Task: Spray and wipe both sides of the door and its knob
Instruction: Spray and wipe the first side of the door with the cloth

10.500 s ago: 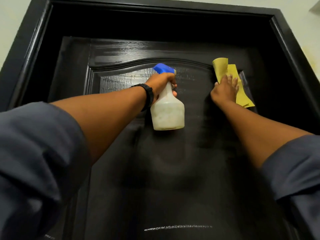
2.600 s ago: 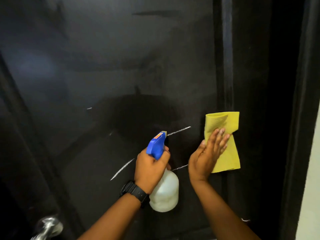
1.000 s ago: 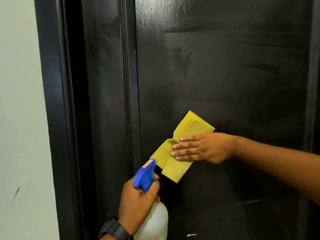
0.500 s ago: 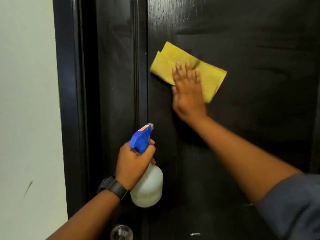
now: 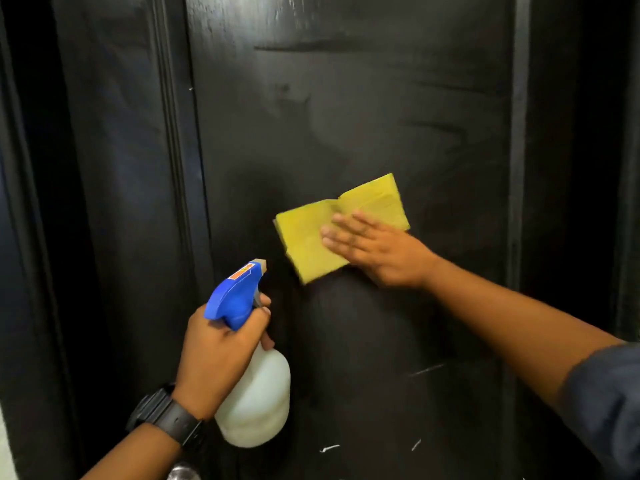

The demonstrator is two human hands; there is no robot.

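Observation:
The black panelled door (image 5: 346, 98) fills the view, with smear marks on its middle panel. My right hand (image 5: 374, 247) presses a folded yellow cloth (image 5: 311, 237) flat against the panel with straight fingers. My left hand (image 5: 221, 348) grips the neck of a white spray bottle (image 5: 258, 403) with a blue trigger head (image 5: 235, 292), held just off the door below and left of the cloth. The silver knob (image 5: 183, 472) peeks in at the bottom edge, mostly hidden by my left forearm.
The dark door frame (image 5: 31, 237) runs down the left side, with a sliver of pale wall (image 5: 5, 452) at the bottom left corner. Small white marks (image 5: 329, 447) dot the lower door panel. A raised moulding strip (image 5: 517, 168) runs down the right of the panel.
My right hand has swept the cloth from high on the panel's left side down and to the right. The spray bottle stays in my left hand, roughly where it was.

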